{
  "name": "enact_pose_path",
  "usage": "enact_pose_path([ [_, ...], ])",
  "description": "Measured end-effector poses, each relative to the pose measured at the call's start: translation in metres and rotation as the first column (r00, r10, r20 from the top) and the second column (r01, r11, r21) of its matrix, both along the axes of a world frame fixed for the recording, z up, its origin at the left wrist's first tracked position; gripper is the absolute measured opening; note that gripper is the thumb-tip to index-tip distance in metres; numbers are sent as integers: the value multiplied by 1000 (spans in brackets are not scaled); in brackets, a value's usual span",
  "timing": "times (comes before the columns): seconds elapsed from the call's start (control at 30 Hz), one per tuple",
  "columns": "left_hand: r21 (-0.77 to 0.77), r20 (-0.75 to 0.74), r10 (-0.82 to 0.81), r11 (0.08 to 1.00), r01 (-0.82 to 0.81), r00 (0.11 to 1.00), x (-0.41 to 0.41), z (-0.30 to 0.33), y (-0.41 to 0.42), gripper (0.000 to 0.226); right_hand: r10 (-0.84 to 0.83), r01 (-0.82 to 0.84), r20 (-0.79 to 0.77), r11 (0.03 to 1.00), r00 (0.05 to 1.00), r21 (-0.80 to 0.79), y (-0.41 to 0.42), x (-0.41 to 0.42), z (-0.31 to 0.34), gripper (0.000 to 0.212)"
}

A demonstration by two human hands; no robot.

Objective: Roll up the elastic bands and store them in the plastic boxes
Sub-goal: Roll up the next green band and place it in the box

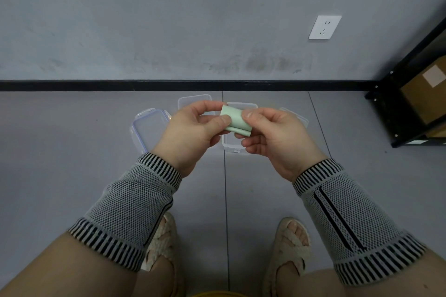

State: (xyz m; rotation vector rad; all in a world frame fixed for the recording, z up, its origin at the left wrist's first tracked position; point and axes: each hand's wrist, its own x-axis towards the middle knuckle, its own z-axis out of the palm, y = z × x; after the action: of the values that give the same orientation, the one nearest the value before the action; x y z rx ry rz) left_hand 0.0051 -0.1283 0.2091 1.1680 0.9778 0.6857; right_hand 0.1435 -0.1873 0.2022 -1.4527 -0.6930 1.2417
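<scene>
**A:** Start at the left for me. What lies on the floor (72, 152)?

**B:** I see a clear lid with blue clips (147, 128) flat on the grey floor, its right side hidden behind the left hand (193, 131). Behind that hand a second clear plastic piece (194, 101) shows near the black skirting (169, 85); I cannot tell whether it is a box or a lid.

**A:** And the left hand?

**B:** It is raised above the floor, fingers curled, with thumb and fingertips pinching the left end of the pale green elastic band (235, 119). A patterned knit sleeve (130, 207) covers the wrist.

**A:** Where is the band exactly?

**B:** I see it in the air between both hands, partly rolled, with a rolled edge along its lower side. It is above an open clear plastic box (233, 146) on the floor, not in it.

**A:** The right hand?

**B:** The right hand (277, 137) pinches the band's right end, thumb on top, fingers curled beneath. Behind it another clear piece (299, 117) peeks out on the floor; I can't make out what it is.

**A:** Further right?

**B:** A white wall socket (324, 27) on the grey wall, and at the right edge a black shelf frame (395, 108) holding a cardboard box (424, 94). At the bottom, two feet in woven sandals (293, 246) on the floor.
</scene>
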Motion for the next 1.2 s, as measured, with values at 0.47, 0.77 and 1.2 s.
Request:
enact_pose_path([
  [0.47,-110,-13,-17,994,16,1000,-1,1,1,16,-26,37,-77,989,997,142,-1,2,-1,20],
  [0.77,-108,14,-4,994,6,1000,-3,0,4,19,-13,8,29,986,1000,168,-1,-1,-2,21],
  [1.2,-69,44,-26,997,29,999,-3,0,4,28,12,-23,79,989,997,143,-4,3,3,18],
])
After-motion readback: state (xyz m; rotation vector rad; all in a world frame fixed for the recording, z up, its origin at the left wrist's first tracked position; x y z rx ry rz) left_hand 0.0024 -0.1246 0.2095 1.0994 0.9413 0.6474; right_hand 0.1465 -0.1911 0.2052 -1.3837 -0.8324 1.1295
